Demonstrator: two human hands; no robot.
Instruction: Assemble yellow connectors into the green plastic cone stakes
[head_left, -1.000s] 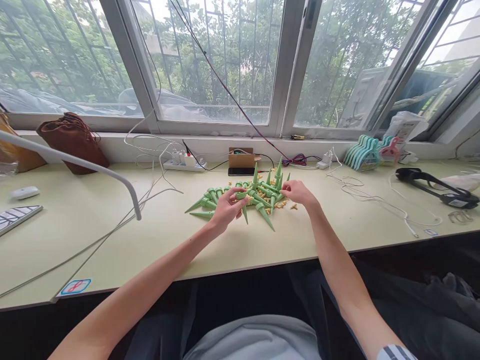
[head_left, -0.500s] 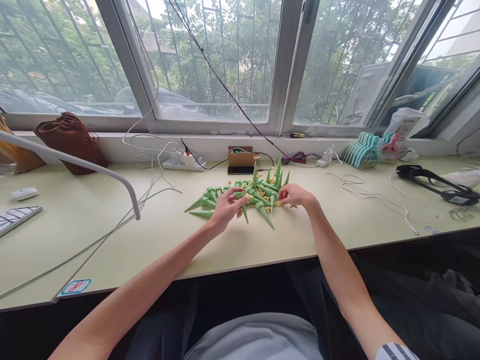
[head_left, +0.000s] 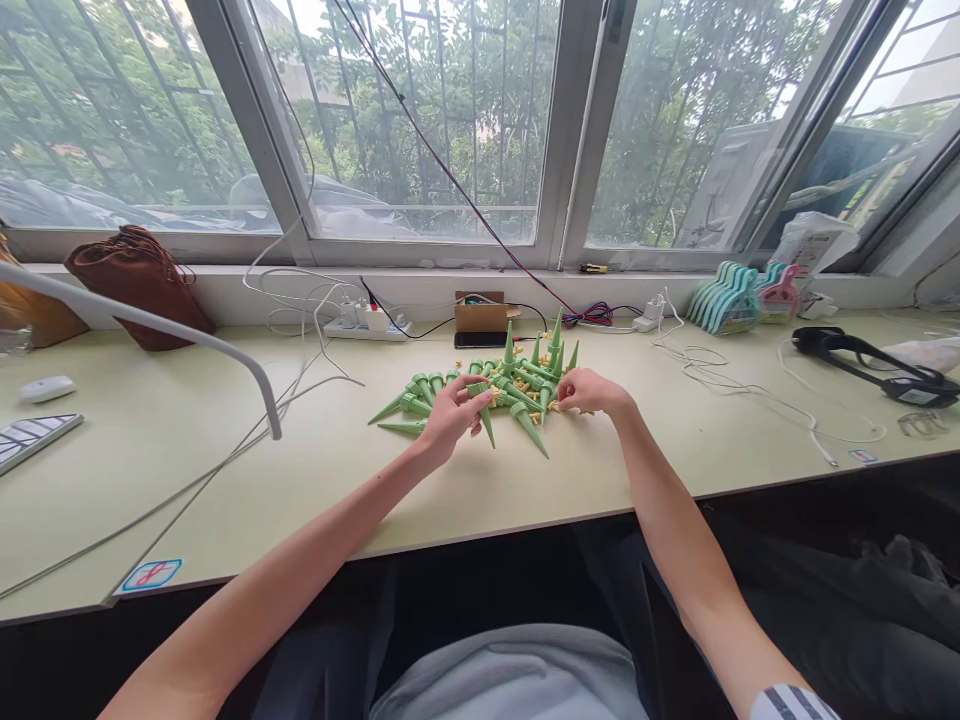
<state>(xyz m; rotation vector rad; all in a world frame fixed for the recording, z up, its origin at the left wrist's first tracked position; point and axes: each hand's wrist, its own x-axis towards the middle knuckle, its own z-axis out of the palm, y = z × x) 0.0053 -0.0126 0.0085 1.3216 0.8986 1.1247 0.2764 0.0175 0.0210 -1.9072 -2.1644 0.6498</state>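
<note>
2 bare hands at a pile of green spikes on a pale table

1 green spike [head_left: 486, 419] is grasped by its wide end in the fingers of the left hand [head_left: 448, 415], its point slanting down toward the table [head_left: 465, 495]. The right hand [head_left: 590, 391] reaches to the right edge of the pile, fingertips bunched low by small yellow pieces [head_left: 553, 406]; whether they grip a piece, I cannot tell.

Between and behind the hands lie the other green spikes [head_left: 528, 428], more than 10, overlapping too much for an exact count. At least 4 point upward at the back and right; others lie flat, several fanned out on the left. The yellow pieces are too small to count.

Bare tabletop runs from the pile to the table's front edge. More open room lies right of the right hand, as far as the loose white cable [head_left: 787, 405], and left of the pile, as far as the grey cables [head_left: 251, 437].

Behind the pile are 1 open cardboard box [head_left: 480, 316] and 1 black phone [head_left: 480, 340]. Far left: 1 brown bag [head_left: 142, 290] and 1 white mouse [head_left: 47, 389]. Far right: 1 black headset [head_left: 874, 365]. 2 stickers, a left sticker [head_left: 151, 574] and a right sticker [head_left: 862, 456], sit by the front edge.
</note>
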